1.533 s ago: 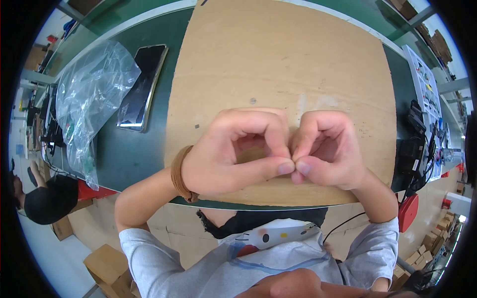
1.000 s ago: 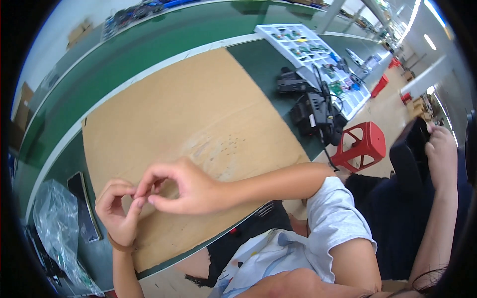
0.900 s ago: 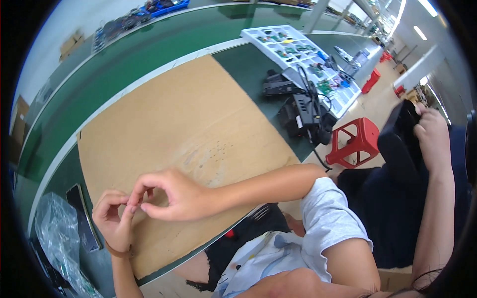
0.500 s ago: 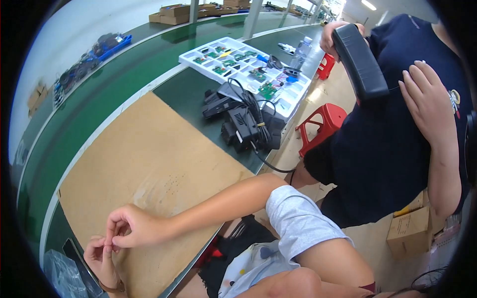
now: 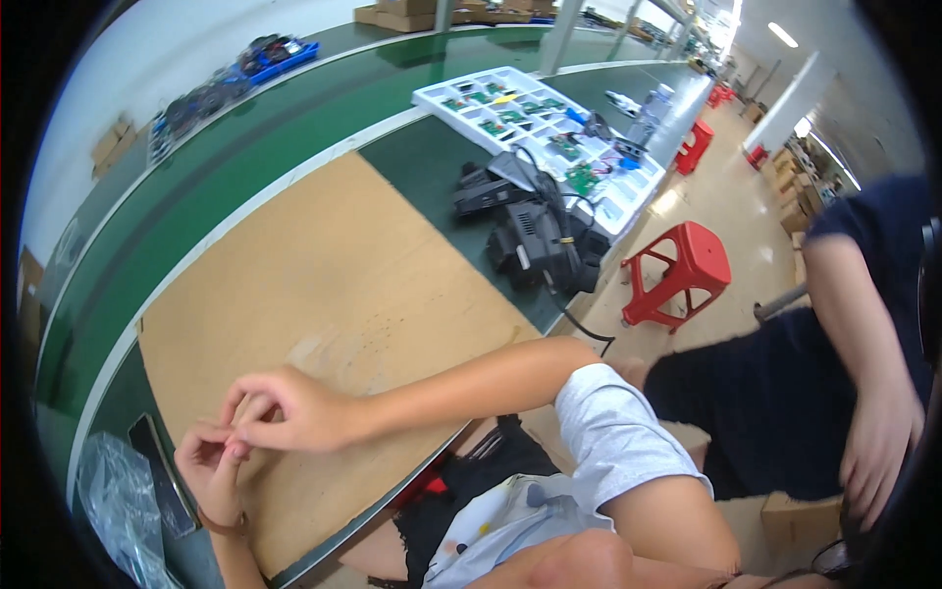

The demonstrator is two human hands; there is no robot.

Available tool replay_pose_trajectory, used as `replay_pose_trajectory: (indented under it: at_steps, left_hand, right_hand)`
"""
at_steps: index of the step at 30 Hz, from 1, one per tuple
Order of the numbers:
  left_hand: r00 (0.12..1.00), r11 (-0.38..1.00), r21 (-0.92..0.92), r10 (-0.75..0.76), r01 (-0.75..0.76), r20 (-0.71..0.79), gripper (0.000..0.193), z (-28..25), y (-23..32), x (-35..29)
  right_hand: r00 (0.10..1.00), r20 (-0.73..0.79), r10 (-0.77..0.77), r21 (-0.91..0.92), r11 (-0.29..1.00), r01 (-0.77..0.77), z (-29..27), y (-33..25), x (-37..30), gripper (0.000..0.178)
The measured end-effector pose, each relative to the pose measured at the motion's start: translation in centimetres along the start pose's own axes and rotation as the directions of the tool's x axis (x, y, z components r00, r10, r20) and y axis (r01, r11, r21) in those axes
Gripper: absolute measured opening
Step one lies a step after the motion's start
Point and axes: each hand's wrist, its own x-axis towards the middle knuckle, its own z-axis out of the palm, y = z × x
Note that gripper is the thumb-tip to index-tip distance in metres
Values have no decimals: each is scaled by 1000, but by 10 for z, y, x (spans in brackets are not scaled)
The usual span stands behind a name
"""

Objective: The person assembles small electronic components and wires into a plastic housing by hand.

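The left hand [image 5: 211, 466] and right hand [image 5: 289, 407] meet at curled fingertips over the cardboard [image 5: 324, 255], near its left edge; whether they pinch anything, one cannot tell. Beyond its right side, a white compartmented tray [image 5: 437, 110] holds green boards [image 5: 581, 178]. A blue bin [image 5: 287, 65] farther off holds dark parts [image 5: 275, 46]. The contents of the clear bag [image 5: 118, 501] by the phone [image 5: 157, 471] are indistinct.
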Motion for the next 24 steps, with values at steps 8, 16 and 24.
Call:
replay_pose_trajectory:
  at_steps: [8, 16, 24]
  left_hand:
    - [984, 979, -109, -169, 174, 54, 9, 8, 15, -2]
    - [985, 888, -434, -98, 149, 139, 8, 6, 14, 0]
    - [984, 869, -470, -97, 156, 147, 13, 7, 16, -2]
  right_hand:
    - [985, -31, 171, -9, 985, -171, -7, -4, -1, 22]
    - [944, 14, 329, 155, 932, -327, -10, -18, 4, 28]
    - [925, 94, 368, 316, 870, -379, -12, -16, 4, 31]
